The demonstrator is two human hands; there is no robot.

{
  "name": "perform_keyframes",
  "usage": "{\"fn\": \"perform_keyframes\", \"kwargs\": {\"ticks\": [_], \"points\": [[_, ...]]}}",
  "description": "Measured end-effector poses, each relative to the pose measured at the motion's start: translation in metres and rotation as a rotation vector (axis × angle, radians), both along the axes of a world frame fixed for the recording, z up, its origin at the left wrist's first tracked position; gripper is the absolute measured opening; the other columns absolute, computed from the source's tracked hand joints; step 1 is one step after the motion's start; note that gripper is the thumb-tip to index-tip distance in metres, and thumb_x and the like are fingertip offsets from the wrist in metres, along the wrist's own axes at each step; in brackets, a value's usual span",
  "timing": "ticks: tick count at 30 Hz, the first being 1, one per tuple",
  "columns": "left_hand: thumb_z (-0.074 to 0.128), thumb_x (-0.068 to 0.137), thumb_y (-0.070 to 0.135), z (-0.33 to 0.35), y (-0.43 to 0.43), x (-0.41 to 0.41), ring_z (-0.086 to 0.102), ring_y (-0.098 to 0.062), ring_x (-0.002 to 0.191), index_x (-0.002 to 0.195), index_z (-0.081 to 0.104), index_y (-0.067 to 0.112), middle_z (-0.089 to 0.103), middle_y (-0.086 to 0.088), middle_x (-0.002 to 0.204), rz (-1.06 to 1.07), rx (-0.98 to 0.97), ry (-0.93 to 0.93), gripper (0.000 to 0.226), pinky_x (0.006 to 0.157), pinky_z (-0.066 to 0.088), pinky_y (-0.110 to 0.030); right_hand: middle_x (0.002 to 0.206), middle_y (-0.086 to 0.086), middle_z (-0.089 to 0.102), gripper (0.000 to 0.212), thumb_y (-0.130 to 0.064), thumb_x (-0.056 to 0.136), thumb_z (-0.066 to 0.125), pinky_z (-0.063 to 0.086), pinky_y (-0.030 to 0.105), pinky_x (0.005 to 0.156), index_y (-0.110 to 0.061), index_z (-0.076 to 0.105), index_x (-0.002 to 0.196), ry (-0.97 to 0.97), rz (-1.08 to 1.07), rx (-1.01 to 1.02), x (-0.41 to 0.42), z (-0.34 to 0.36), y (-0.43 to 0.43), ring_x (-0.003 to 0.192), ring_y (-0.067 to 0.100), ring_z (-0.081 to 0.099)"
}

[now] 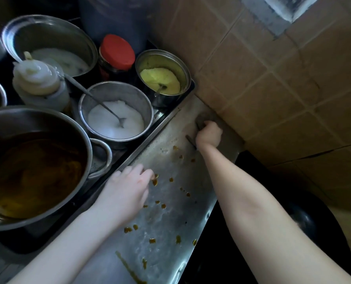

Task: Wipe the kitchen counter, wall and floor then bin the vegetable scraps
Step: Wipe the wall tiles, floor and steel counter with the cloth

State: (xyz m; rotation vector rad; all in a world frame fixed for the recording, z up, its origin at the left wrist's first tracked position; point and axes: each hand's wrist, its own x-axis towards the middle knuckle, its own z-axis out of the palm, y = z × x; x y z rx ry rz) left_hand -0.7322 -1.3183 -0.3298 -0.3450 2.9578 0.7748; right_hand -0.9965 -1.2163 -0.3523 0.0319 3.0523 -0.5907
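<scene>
A narrow steel counter strip (166, 218) runs from the near edge up to the tiled wall (273, 83). Orange-brown sauce drops (154, 182) are spattered along it, with a long smear at the near end. My right hand (208, 135) is at the far end by the wall, fingers curled round a dark grey cloth (201, 119) that presses on the steel. My left hand (127, 189) rests on the counter's left edge with fingers lightly bent, holding nothing, its fingertips beside the drops.
Left of the strip, a dark tray holds a big pot of brown sauce (31, 173), a bowl of white powder with a spoon (115, 117), a tin of yellow powder (162, 76), a red-lidded jar (116, 54), a squeeze bottle (39, 83). A dark wok (305, 222) sits right.
</scene>
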Motion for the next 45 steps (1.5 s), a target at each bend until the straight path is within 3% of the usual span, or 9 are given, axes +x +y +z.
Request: {"fn": "perform_keyframes", "kwargs": {"ticks": [7,14,20,26,30,33,37,41,45], "points": [[0.037,0.097,0.031,0.003,0.002,0.004,0.047,-0.015,0.112,0.126,0.043,0.031,0.047,0.009,0.122,0.020,-0.001,0.013,0.029,0.091,0.039,-0.029,0.146,0.004,0.043,0.043,-0.008,0.094,0.038,0.038,0.042,0.101,-0.022,0.054,0.130,0.004,0.648,0.153,0.039,-0.014,0.016,0.130,0.031,0.035],[0.037,0.096,0.031,0.006,0.012,0.005,0.050,-0.019,0.109,0.122,0.046,0.028,0.050,0.006,0.118,0.010,-0.036,0.021,0.027,0.086,0.043,-0.031,0.136,0.006,0.053,0.035,-0.009,0.097,0.040,0.045,0.042,0.095,-0.014,0.058,0.127,0.046,0.249,0.159,0.028,-0.008,0.095,0.121,0.033,0.044],[0.038,0.096,0.029,0.011,0.019,0.008,0.048,-0.021,0.108,0.118,0.046,0.024,0.049,0.003,0.117,0.011,-0.064,0.039,0.024,0.087,0.043,-0.034,0.130,0.016,0.054,0.037,-0.003,0.095,0.035,0.041,0.042,0.097,-0.010,0.056,0.125,0.005,0.097,0.201,0.038,-0.003,0.060,0.126,0.036,0.037],[0.041,0.094,0.029,0.009,0.010,0.016,0.050,-0.022,0.109,0.117,0.048,0.023,0.050,0.001,0.116,0.041,-0.106,0.026,0.025,0.086,0.044,-0.035,0.144,0.006,0.045,0.045,-0.001,0.085,0.045,0.042,0.039,0.093,-0.019,0.057,0.124,0.063,0.697,0.143,0.104,-0.012,0.026,0.126,0.032,0.036],[0.041,0.094,0.029,0.005,0.008,0.030,0.049,-0.020,0.111,0.119,0.049,0.024,0.050,0.002,0.116,0.075,-0.083,0.002,0.027,0.088,0.043,-0.035,0.137,0.007,0.052,0.052,0.012,0.078,0.053,0.051,0.038,0.070,-0.016,0.062,0.120,0.136,0.999,0.210,0.128,-0.019,0.048,0.108,0.035,0.049],[0.040,0.095,0.030,0.006,0.011,0.041,0.050,-0.021,0.109,0.120,0.050,0.024,0.051,0.002,0.116,0.085,-0.076,0.009,0.027,0.088,0.045,-0.036,0.139,0.002,0.052,0.043,0.004,0.086,0.052,0.050,0.037,0.072,-0.020,0.063,0.121,0.110,0.900,0.178,0.124,-0.018,0.073,0.104,0.032,0.048],[0.040,0.095,0.028,0.011,0.016,0.057,0.051,-0.021,0.108,0.120,0.051,0.026,0.052,0.003,0.116,0.124,-0.083,0.024,0.027,0.085,0.043,-0.034,0.140,0.002,0.050,0.038,-0.008,0.093,0.044,0.044,0.036,0.093,-0.019,0.060,0.124,0.057,0.578,0.146,0.105,-0.014,0.102,0.117,0.030,0.043],[0.040,0.095,0.028,0.014,0.019,0.073,0.052,-0.020,0.106,0.121,0.050,0.026,0.052,0.004,0.116,0.132,-0.115,0.036,0.028,0.084,0.045,-0.034,0.129,0.009,0.057,0.036,-0.007,0.093,0.040,0.043,0.038,0.091,-0.015,0.060,0.123,0.081,0.307,0.164,0.096,-0.009,0.086,0.117,0.034,0.044],[0.042,0.095,0.028,0.015,0.018,0.088,0.053,-0.021,0.104,0.121,0.052,0.026,0.053,0.004,0.115,0.162,-0.124,0.055,0.028,0.081,0.042,-0.032,0.125,0.013,0.058,0.041,-0.001,0.090,0.036,0.039,0.035,0.094,-0.015,0.061,0.119,0.039,0.329,0.076,0.098,-0.006,0.036,0.119,0.034,0.041]]}}
